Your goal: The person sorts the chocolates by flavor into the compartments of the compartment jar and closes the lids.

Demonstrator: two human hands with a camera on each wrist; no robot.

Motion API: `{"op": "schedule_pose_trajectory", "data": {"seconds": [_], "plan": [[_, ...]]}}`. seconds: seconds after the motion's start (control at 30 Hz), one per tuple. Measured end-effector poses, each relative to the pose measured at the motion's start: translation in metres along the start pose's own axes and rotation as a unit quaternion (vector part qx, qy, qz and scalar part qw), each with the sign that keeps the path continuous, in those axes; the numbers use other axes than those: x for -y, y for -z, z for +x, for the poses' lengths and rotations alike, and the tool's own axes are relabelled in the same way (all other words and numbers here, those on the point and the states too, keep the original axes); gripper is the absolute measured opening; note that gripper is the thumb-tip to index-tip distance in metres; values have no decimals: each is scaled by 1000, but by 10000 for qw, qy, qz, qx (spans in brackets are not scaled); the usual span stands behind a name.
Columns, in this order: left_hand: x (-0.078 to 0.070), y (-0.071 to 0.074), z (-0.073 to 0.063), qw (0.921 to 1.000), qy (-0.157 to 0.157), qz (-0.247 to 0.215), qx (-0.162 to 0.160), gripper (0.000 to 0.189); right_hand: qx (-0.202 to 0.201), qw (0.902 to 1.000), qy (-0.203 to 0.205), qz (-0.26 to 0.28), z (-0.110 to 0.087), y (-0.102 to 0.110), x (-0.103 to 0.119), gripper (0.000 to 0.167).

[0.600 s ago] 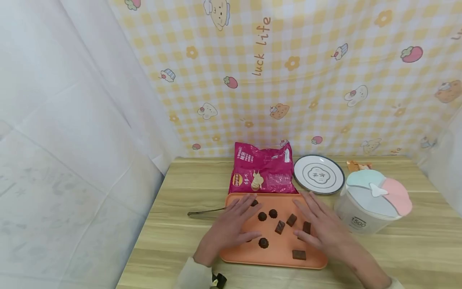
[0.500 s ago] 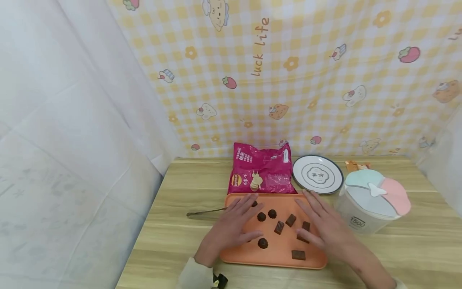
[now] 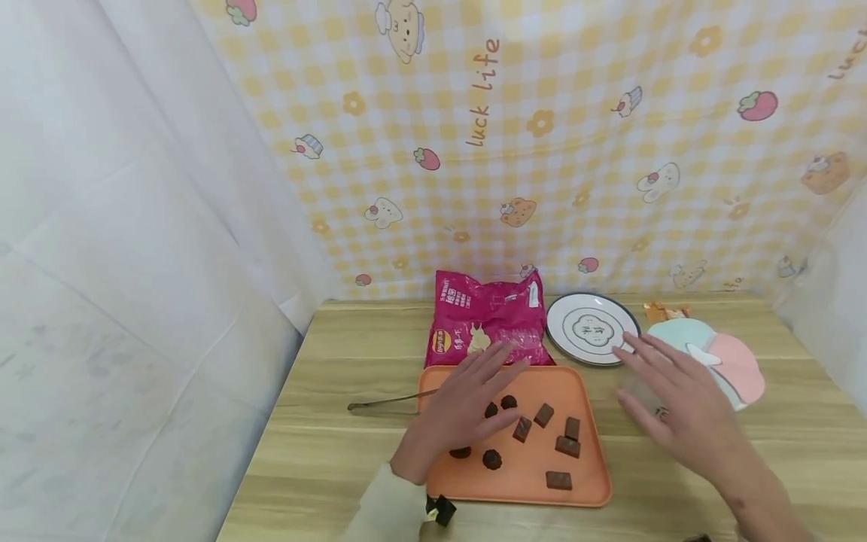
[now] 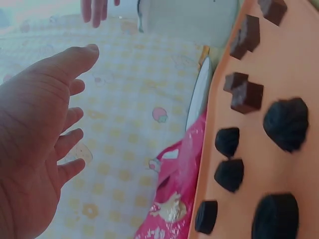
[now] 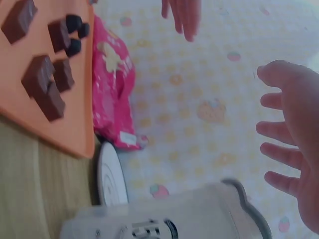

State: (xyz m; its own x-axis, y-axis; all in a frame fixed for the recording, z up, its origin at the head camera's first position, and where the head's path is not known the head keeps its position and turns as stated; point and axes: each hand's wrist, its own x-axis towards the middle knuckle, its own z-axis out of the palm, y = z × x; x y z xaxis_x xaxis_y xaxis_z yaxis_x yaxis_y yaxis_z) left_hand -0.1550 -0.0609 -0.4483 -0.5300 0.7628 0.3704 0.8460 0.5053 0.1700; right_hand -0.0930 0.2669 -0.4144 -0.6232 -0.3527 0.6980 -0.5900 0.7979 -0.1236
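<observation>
An orange tray [image 3: 528,478] bears several rectangular chocolate pieces [image 3: 558,480] on its right and several round, ridged dark chocolates [image 3: 492,459] on its left. Above the tray's left part hovers my left hand [image 3: 463,406], fingers extended and holding nothing; it hides some of the round pieces. My right hand [image 3: 691,414], fingers spread and nothing in them, is to the right of the tray. It covers part of a clear container [image 5: 194,214] with a pastel lid [image 3: 734,365]. In both wrist views the hands appear raised, apart from the chocolates.
A magenta chip bag [image 3: 488,312] lies behind the tray. To its right is a white plate [image 3: 592,329] with a dark rim, then a small orange packet [image 3: 667,312]. Thin tongs [image 3: 382,401] stick out left of the tray. A patterned cloth [image 3: 542,150] hangs behind the table.
My right hand has moved right, off the tray and in front of the container. My left hand has shifted slightly right and toward the back. The chocolates stay where they were.
</observation>
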Motion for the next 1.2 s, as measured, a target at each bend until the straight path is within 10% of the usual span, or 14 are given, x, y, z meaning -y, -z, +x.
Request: {"op": "schedule_pose_trajectory", "data": {"seconds": [0.23,0.6,0.87,1.2], "plan": [[-13,-12,27,9986,-94,-513,-131,67,-562,9982,-195,-31,-9,15,-36,63],[-39,-42,71,9926,-160,-1139,402,67,172,9756,-2068,721,-40,32,-72,43],[-50,-56,99,9884,-117,-1405,562,75,233,9686,-2297,919,-48,27,-74,43],[-72,-64,131,9676,738,-2212,966,79,287,9656,-2351,1074,-50,23,-74,38]]}}
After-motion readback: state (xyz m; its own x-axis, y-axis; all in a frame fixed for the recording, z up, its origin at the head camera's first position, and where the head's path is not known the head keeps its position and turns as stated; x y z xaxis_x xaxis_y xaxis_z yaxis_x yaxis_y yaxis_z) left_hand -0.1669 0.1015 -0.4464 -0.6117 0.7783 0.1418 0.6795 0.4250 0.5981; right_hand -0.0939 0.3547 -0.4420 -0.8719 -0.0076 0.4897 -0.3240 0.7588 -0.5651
